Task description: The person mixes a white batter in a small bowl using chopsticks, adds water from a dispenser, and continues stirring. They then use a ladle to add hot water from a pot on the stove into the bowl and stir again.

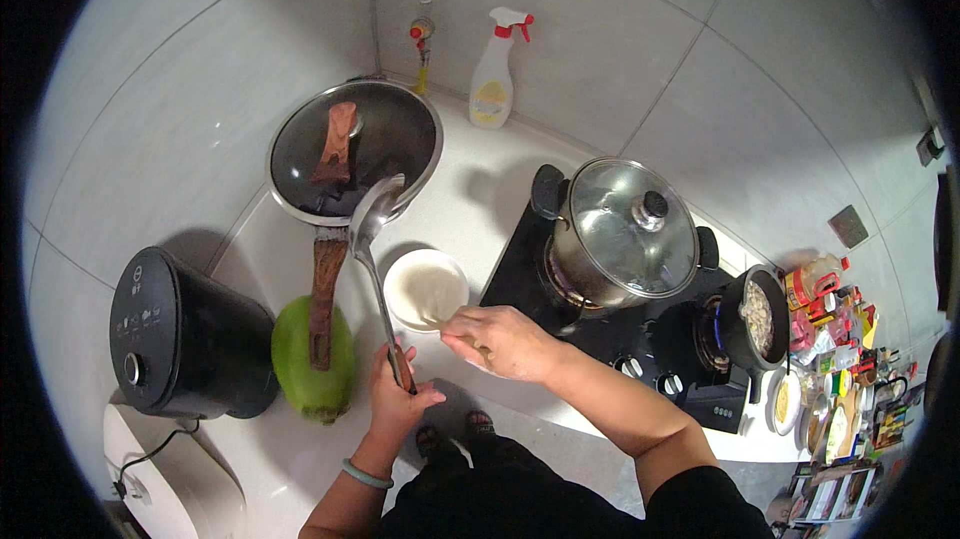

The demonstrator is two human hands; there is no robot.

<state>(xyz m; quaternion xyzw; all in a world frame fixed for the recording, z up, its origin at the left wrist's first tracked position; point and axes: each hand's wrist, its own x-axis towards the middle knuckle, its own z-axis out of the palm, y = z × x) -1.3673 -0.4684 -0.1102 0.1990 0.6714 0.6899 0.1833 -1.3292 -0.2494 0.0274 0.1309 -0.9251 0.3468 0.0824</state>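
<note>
My left hand grips a metal ladle by the lower end of its handle. The ladle's bowl is raised and overlaps the lidded wok in the picture. At the near rim of a white bowl, my right hand is closed around a slim, pale utensil, perhaps chopsticks. Its tip reaches into cloudy, whitish liquid. Most of that utensil is hidden by my fingers.
A lidded steel pot and a small pan with food sit over lit burners of the black gas stove. At left are an air fryer and a green melon-like fruit. A spray bottle stands behind; several condiments crowd the right.
</note>
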